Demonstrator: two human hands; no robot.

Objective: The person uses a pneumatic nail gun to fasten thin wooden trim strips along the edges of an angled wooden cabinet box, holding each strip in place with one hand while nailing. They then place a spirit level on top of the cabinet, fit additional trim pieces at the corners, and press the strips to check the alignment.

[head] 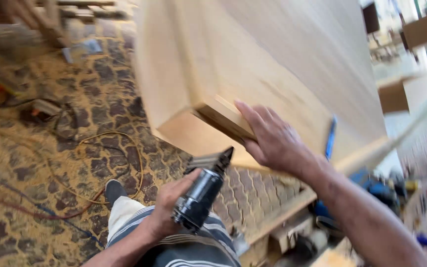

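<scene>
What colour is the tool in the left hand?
Black, with a grey metal nose; the nail gun in the left hand shows best, and only, in the head view.

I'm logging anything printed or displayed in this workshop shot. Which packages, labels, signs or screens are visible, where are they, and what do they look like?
Dark rectangular panel: top right background, blackish, blurred; may be a screen, cannot tell.
Pale flat scrap: on the patterned floor, upper left, bluish-white; may be a wrapper, too blurred to tell.
No clear label shows on the black nail gun or the wooden panel.
</scene>
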